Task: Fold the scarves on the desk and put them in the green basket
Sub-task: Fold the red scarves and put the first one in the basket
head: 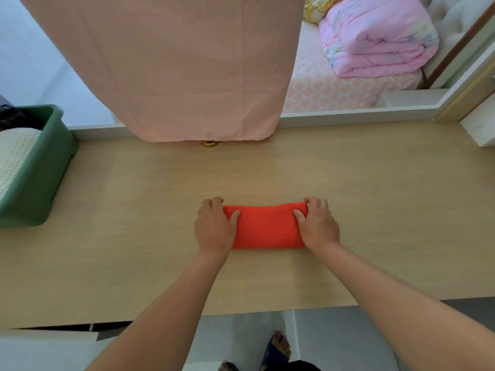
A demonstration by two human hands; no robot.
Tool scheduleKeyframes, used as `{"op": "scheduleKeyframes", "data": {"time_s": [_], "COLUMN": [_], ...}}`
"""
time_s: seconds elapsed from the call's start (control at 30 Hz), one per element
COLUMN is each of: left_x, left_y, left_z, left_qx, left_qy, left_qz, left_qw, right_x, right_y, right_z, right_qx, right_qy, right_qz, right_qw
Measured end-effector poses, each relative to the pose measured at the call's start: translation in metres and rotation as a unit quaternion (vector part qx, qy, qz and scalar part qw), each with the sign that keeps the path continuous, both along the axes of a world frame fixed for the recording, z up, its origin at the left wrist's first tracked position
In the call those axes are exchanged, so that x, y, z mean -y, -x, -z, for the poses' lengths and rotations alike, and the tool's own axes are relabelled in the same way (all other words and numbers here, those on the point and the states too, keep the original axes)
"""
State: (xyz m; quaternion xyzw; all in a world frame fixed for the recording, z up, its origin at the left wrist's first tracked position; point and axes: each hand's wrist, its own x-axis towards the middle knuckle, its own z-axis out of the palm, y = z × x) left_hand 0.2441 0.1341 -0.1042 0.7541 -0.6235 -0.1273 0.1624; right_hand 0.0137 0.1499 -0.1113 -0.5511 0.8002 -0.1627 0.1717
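A red scarf, folded into a compact rectangle, lies on the light wooden desk near its front edge. My left hand grips the scarf's left end, thumb on top and fingers curled over the far edge. My right hand grips the right end the same way. The green basket stands at the desk's left edge, well away from the scarf, with a folded cream knitted scarf and something dark inside it.
A pink cloth hangs over the back of the desk, with a small gold ring-shaped thing below its hem. A white ledge runs behind. Pink bedding lies beyond. My sandalled foot shows below the desk edge.
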Motion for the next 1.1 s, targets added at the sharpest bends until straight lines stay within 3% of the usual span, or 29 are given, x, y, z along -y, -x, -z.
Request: {"op": "scheduleKeyframes", "data": {"time_s": [0.1,0.17,0.2,0.3,0.5,0.73,0.9,1.1], "left_x": [0.002,0.001,0.0,0.001,0.015,0.008,-0.001,-0.017], "left_y": [0.012,0.018,0.019,0.012,-0.002,-0.057,-0.131,-0.205], "left_z": [0.008,0.017,0.023,0.03,0.02,0.009,-0.001,-0.016], "left_qx": [0.057,0.074,0.092,0.136,0.161,0.179,0.231,0.182], "left_qy": [0.161,0.155,0.129,0.038,-0.079,-0.079,0.02,0.082], "left_qz": [0.204,0.316,0.326,0.274,0.288,0.288,0.228,0.145], "left_qw": [0.964,0.933,0.932,0.951,0.941,0.937,0.946,0.969], "right_x": [0.001,0.001,0.001,0.003,0.018,0.001,-0.022,-0.037], "right_y": [-0.005,-0.005,-0.005,-0.005,-0.01,-0.055,-0.12,-0.239], "right_z": [0.004,0.008,0.01,0.014,0.012,0.0,0.002,-0.007], "right_qx": [-0.124,-0.139,-0.136,-0.13,-0.151,-0.17,-0.128,-0.075], "right_qy": [0.085,0.099,0.086,0.008,-0.11,-0.103,-0.063,-0.123], "right_qz": [-0.099,-0.204,-0.257,-0.343,-0.342,-0.386,-0.467,-0.387], "right_qw": [0.984,0.964,0.953,0.93,0.921,0.901,0.873,0.911]}}
